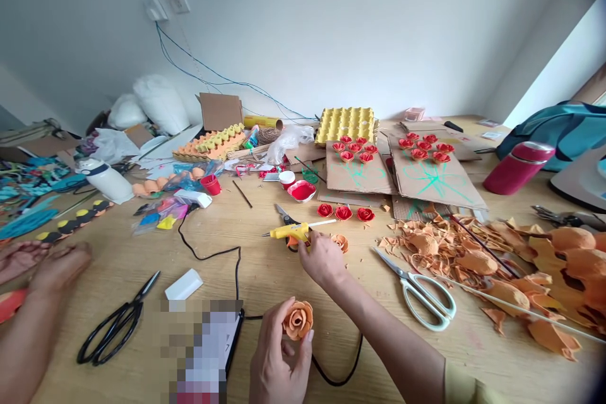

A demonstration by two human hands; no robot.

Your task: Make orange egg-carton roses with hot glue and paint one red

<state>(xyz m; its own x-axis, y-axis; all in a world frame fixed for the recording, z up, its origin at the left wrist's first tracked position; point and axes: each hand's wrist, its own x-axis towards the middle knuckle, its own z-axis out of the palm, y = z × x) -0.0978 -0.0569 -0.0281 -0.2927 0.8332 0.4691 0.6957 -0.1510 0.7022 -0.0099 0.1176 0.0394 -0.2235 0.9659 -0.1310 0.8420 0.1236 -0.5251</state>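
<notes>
Near the front edge, my left hand (pixel 281 356) pinches an orange rose (pixel 299 320) of egg-carton pieces between fingertips and thumb, its petals facing up. Farther ahead, my right hand (pixel 323 259) is closed around the handle of a yellow hot glue gun (pixel 294 231). A white glue stick (pixel 323 223) pokes out of the gun's back, and its nozzle points left. Scissors (pixel 284 211) with dark and orange parts lie partly hidden under the gun. Another orange rose (pixel 339 243) sits just beyond my right hand. Three red roses (pixel 343 212) stand in a row behind it.
White-handled scissors (pixel 428 300) and orange carton scraps (pixel 473 259) lie to the right. Black scissors (pixel 116 322) lie left, near another person's hands (pixel 59 268). A black cord (pixel 208 257) crosses the table. Behind are red paint (pixel 302 190) and cardboard (pixel 433 183) bearing red roses.
</notes>
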